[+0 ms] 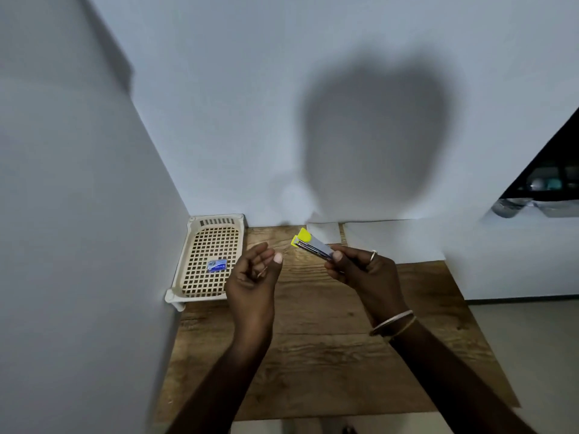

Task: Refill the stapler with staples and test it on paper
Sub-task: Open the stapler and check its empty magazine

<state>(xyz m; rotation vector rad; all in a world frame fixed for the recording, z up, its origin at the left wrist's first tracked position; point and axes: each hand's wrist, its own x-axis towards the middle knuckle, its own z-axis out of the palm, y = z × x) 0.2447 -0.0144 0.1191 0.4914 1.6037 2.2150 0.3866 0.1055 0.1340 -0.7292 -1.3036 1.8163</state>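
Note:
My right hand (pixel 360 267) grips the rear end of a small yellow and silver stapler (pixel 310 244), held above the wooden table with its yellow tip pointing up and left. The stapler's top looks lifted open, showing the metal channel. My left hand (pixel 253 274) hovers just left of it, fingers curled with thumb and forefinger close together; whether it holds staples is too small to tell. A small blue staple box (pixel 216 265) lies in the cream plastic basket (pixel 194 245). White paper (pixel 391 239) lies at the table's back, against the wall.
The wooden table (pixel 313 355) stands in a corner, with white walls close on the left and behind. The basket fills the back left corner. A smaller white sheet (pixel 324 231) lies behind the stapler. To the right the table ends above a pale floor.

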